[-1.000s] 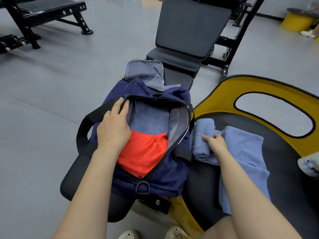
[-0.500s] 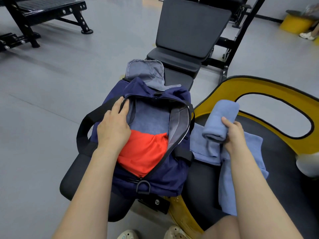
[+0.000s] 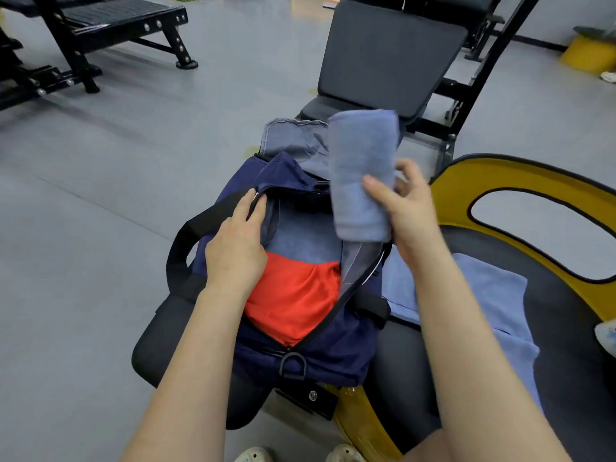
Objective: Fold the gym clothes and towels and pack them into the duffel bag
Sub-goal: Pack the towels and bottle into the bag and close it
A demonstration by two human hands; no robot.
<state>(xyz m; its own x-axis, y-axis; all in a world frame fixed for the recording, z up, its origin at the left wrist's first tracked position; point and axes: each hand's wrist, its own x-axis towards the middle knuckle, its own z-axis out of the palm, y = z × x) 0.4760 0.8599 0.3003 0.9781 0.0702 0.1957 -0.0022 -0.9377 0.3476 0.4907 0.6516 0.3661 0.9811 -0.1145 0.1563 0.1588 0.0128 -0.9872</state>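
Your right hand (image 3: 405, 208) grips a rolled blue towel (image 3: 361, 175) above the open navy duffel bag (image 3: 333, 348) on the black desk (image 3: 156, 345). Your left hand (image 3: 236, 251) lies flat, fingers straight, on the bag's left rim. Inside lie an orange garment (image 3: 293, 301) near you and a blue cloth (image 3: 300, 235) farther in. Another blue towel (image 3: 493, 305) lies right of the bag

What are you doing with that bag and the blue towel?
A person is packing a navy duffel bag that sits on a black gym bench. The left hand rests on the bag's open edge, holding it wide. The right hand grips a rolled blue towel in the air above the opening. An orange garment and something blue-grey already lie inside. Another blue towel lies spread out to the right of the bag, not yet packed.
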